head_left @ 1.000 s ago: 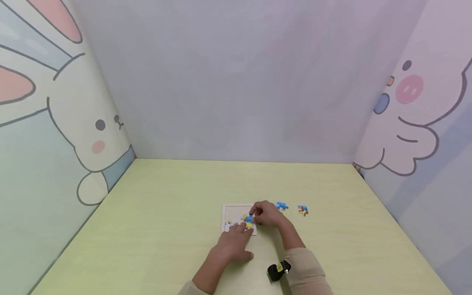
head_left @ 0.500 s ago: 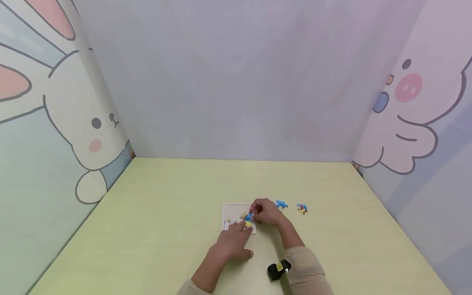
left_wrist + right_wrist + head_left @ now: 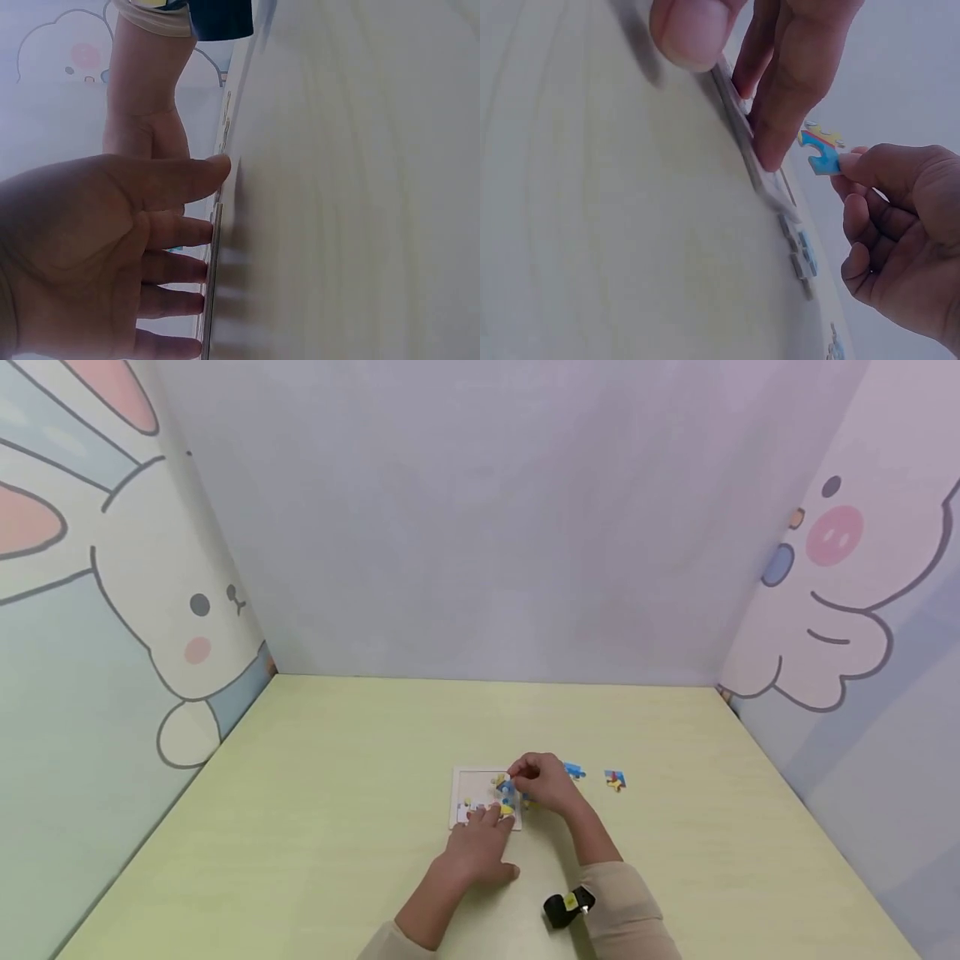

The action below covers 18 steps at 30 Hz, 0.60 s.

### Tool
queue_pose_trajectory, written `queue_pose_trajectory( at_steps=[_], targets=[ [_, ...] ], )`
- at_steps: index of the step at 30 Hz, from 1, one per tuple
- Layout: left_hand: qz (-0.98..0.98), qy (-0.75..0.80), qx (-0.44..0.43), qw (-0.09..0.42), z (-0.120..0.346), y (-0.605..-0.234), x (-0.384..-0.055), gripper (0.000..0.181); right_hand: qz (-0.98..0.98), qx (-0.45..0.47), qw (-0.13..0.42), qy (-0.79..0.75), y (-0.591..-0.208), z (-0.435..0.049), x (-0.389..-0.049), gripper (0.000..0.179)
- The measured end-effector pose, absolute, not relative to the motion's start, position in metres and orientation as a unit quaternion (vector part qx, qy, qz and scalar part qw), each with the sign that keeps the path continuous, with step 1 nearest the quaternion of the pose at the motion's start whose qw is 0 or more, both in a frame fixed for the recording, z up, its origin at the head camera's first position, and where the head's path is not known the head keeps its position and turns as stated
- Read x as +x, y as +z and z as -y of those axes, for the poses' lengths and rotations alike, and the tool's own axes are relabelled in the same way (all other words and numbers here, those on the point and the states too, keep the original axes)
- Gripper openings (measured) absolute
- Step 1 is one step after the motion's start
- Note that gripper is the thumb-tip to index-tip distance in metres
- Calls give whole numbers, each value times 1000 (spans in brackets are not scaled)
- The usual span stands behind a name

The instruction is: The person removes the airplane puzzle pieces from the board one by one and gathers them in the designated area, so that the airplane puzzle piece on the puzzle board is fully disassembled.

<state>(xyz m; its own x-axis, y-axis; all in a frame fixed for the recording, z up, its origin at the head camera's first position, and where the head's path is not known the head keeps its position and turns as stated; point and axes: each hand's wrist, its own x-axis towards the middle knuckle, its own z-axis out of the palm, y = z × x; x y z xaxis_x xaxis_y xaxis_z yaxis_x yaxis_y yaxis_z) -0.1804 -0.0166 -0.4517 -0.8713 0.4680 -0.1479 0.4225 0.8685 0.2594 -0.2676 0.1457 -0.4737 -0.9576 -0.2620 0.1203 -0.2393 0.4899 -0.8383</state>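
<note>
A shallow puzzle tray lies flat on the table, and every place here is reckoned from it. Along its near side rests the left hand, fingers extended and slightly apart, their tips touching the tray; it grips nothing, and its thumb reaches out to the right, beyond the tray's near edge. At the tray's right edge is the right hand, thumb and forefinger pinching a puzzle piece of blue and yellow with a red stripe, the other fingers curled in. The piece is held up above the tray's right part, tilted. Fitted pieces show within the tray, along its near side, partly hidden by the left hand. Just right of the tray sits one loose piece, half covered by the right hand; farther right are a blue piece and, beyond that, a blue, red and yellow piece. A black device on the right sleeve is nearer the wearer than the tray.
</note>
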Motion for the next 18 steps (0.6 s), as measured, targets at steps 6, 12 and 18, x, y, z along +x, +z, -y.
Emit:
queue_pose_trajectory(
  at_steps=[6, 12, 18],
  targets=[
    [-963, 112, 227, 94, 16, -453, -181, 64, -858, -123, -5, -499, -465, -148, -261, 9],
    [-963, 113, 231, 86, 15, -459, -181, 63, -849, -98, -8, -519, -469, -156, -254, 5],
    [-963, 108, 231, 87, 15, -461, -180, 63, -847, -91, -27, -522, -473, -166, -241, 5]
  ],
)
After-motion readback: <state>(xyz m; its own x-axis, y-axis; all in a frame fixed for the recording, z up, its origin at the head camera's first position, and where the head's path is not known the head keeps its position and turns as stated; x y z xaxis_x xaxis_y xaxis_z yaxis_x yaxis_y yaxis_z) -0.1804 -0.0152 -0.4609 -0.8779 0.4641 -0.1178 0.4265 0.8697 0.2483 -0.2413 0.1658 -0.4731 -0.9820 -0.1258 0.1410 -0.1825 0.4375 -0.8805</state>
